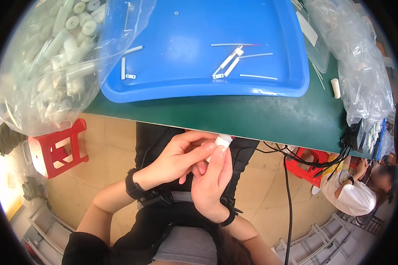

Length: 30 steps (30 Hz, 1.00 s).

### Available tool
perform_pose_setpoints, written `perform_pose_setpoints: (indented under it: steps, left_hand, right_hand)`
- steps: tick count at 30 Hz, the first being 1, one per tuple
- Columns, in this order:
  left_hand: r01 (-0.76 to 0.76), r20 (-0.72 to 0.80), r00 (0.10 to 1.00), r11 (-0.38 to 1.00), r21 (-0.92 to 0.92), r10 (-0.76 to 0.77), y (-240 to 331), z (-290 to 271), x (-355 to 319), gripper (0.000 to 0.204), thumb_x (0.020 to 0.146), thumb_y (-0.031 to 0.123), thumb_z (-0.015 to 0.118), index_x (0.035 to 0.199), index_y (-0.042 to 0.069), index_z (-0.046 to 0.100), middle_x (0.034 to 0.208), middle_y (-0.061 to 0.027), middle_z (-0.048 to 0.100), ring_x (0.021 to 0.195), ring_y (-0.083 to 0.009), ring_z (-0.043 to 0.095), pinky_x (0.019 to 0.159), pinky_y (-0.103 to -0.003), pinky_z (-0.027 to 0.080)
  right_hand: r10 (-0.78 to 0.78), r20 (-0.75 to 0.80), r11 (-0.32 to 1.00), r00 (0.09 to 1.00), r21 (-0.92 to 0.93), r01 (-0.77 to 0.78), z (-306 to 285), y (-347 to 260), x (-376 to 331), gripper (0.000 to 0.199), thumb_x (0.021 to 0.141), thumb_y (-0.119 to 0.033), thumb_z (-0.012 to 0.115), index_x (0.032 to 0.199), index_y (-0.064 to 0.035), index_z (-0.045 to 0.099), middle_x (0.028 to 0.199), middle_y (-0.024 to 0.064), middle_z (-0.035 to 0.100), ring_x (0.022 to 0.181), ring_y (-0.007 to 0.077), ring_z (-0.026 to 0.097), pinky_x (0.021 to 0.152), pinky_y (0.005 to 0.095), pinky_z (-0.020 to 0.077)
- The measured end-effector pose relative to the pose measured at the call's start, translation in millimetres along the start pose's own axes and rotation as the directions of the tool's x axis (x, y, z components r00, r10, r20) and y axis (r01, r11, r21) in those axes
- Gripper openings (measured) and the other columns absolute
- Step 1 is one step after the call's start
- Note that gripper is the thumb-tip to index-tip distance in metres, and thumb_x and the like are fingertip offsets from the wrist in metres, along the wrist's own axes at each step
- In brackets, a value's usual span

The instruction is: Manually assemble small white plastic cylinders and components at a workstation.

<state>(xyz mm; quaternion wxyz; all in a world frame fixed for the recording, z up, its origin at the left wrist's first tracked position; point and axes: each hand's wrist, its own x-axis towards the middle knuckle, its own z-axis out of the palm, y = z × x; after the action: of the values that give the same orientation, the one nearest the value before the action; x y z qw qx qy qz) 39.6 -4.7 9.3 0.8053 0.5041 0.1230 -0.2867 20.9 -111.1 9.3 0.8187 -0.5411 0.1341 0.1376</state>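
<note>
The left grip and right grip together pinch a white cylinder, at 2 o'clock from the left, 1 o'clock from the right; thumbs partly hide it, its length unclear.

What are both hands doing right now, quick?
Left hand: closed, holding a white cylinder between thumb and fingers.
Right hand: closed on the same white cylinder, thumb against it.

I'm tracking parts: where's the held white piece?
In the head view, the white piece is right of centre, held by the left hand and right hand near the edge of the green table.
</note>
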Motion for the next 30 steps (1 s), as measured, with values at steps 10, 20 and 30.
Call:
perform_pose_setpoints:
  steps: [10,20,30]
  left_hand:
    - [0.06,-0.057,0.996,0.984,-0.166,-0.07,14.7,9.8,-6.1,0.032,0.095,0.023,0.051,0.115,0.0,0.053,0.089,-0.0073,0.062,0.061,-0.0056,0.059,0.035,-0.016,0.042]
    - [-0.122,-0.096,0.989,0.987,-0.108,0.112,2.0,19.7,0.9,0.03,0.094,0.02,0.052,0.112,-0.004,0.052,0.081,-0.0075,0.062,0.063,-0.009,0.061,0.043,-0.02,0.047]
    - [-0.282,-0.148,0.95,0.959,-0.03,0.275,-11.4,23.4,4.5,0.032,0.095,0.023,0.052,0.112,-0.004,0.056,0.078,-0.0052,0.062,0.063,-0.0072,0.06,0.041,-0.019,0.048]
  right_hand:
    - [0.28,-0.045,0.957,0.959,0.096,-0.275,11.2,-33.4,-2.3,0.037,0.1,-0.034,0.029,0.105,-0.0006,0.045,0.065,0.0012,0.043,0.048,0.0079,0.041,0.035,0.0261,0.0402]
    - [0.389,0.049,0.901,0.92,0.19,-0.391,0.5,-53.0,5.7,0.033,0.1,-0.032,0.032,0.093,-0.0038,0.047,0.058,-0.0048,0.032,0.045,0.0038,0.031,0.036,0.0236,0.0367]
    - [0.453,0.061,0.865,0.889,0.211,-0.455,-1.5,-59.3,8.2,0.031,0.099,-0.032,0.033,0.093,-0.0061,0.049,0.054,-0.0055,0.028,0.042,0.0042,0.026,0.032,0.0215,0.0309]
